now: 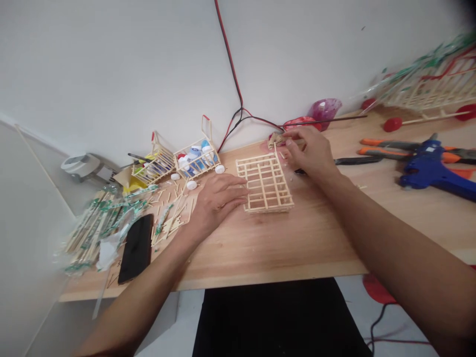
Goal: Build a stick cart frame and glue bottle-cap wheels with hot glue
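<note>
A flat lattice basket of thin wooden sticks (265,184) lies on the table in front of me. My left hand (219,198) rests at its left side, fingers stretched out and fingertips touching the edge. At the far right corner is my right hand (312,151), thumb and fingers drawn together. What they pinch, if anything, is mostly hidden. A short stick (275,148) rises from that corner, close to the fingertips. Just behind it sits a crumpled brown scrap (274,141).
Two small stick carts (197,161) (154,166) stand at the back left. Packaged sticks (92,223), loose sticks (173,223) and a black phone (136,248) lie left. Rightward are a blue glue gun (424,166), orange-handled pliers (386,148) and a larger red-wheeled cart (439,91).
</note>
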A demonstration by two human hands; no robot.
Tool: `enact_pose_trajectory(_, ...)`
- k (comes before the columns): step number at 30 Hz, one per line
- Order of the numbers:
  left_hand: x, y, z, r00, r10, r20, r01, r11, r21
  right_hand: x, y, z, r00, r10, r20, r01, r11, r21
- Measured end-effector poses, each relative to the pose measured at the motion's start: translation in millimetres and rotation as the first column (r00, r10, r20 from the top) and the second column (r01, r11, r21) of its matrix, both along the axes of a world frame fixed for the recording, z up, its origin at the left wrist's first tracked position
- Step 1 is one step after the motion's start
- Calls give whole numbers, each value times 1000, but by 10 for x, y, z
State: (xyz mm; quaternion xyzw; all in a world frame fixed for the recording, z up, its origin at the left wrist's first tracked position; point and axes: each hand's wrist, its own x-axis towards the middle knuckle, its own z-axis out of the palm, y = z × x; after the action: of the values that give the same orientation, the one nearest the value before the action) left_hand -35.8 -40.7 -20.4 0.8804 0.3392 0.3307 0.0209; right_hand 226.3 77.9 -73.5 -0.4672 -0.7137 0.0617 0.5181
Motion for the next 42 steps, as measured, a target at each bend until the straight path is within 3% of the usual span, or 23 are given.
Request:
enact_pose_trajectory(8,35,-18,-10,999,32,9,-32,999,-16,-1,-3,3,1000,19,1,-19,999,-34)
enact_pose_trajectory(24,44,97,110,991,-45,-126,55,995,78,-5,24,-21,1000,6,-16,-6,1000,-19)
enact_pose_trajectory(34,38,73,-38,998,20,-60,-8,979,205,-10,40,-25,1000,-2,-15,2,1000,13)
enact_pose_trajectory(42,23,72,-135,998,14,-63,1,975,223,-44,20,-8,999,-25,-28,25,1000,-3)
